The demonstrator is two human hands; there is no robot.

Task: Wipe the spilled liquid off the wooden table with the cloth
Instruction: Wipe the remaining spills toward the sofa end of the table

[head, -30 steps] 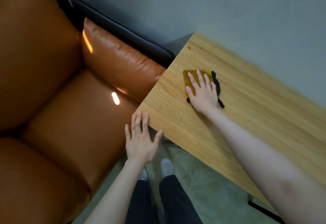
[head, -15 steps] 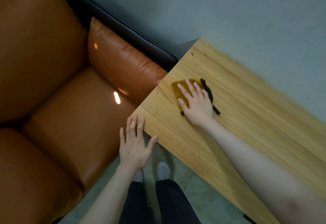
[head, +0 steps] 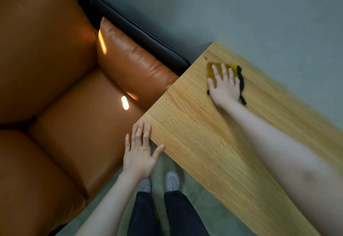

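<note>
A yellow cloth with a black edge lies flat on the wooden table, near its far left corner. My right hand presses on the cloth with straight, spread fingers and covers most of it. A small wet spot shows on the wood just beyond the cloth, by the corner. My left hand hangs with straight fingers beside the table's near left corner, its thumb at the table edge, holding nothing.
An orange leather sofa with a black frame fills the left side, close to the table's left edge. My legs and grey shoes stand on green floor between sofa and table. A grey-green wall lies behind.
My right hand has slid the cloth back and forth, first toward the table's left edge, now away toward the far corner near the wet spot. My left hand stayed by the near corner.
</note>
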